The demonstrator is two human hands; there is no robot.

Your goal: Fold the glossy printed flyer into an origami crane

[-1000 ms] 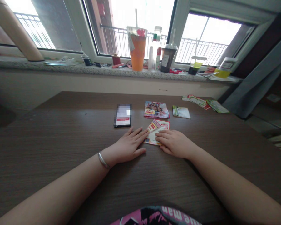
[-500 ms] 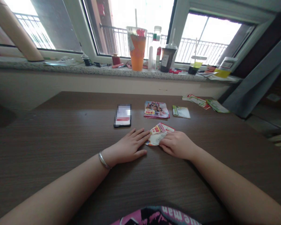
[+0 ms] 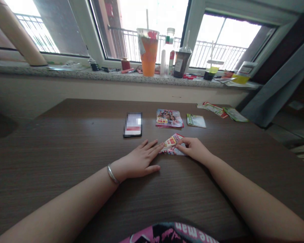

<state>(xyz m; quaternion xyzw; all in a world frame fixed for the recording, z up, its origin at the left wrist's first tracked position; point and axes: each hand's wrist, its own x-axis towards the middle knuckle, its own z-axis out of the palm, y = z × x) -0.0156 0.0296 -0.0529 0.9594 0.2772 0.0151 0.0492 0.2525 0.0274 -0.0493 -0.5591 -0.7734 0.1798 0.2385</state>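
Observation:
A small red and white printed leaflet [image 3: 172, 145] lies partly folded on the brown wooden table [image 3: 66, 145]. My left hand [image 3: 139, 159] rests flat beside it, fingers stretched out, with the fingertips on the leaflet's left corner. My right hand [image 3: 195, 148] pinches the leaflet's right side and folds it over toward the left. A silver bracelet [image 3: 111, 173] sits on my left wrist.
A black phone [image 3: 133, 124] lies behind my left hand. More leaflets [image 3: 169, 118] [image 3: 196, 120] and a scattered pile [image 3: 221, 110] lie farther back. The stone windowsill [image 3: 66, 72] carries an orange drink cup [image 3: 148, 52], a dark cup [image 3: 181, 62] and bottles.
My right hand has lifted the leaflet's near edge and folded it up and away, making it smaller. My left hand has held its place on the corner.

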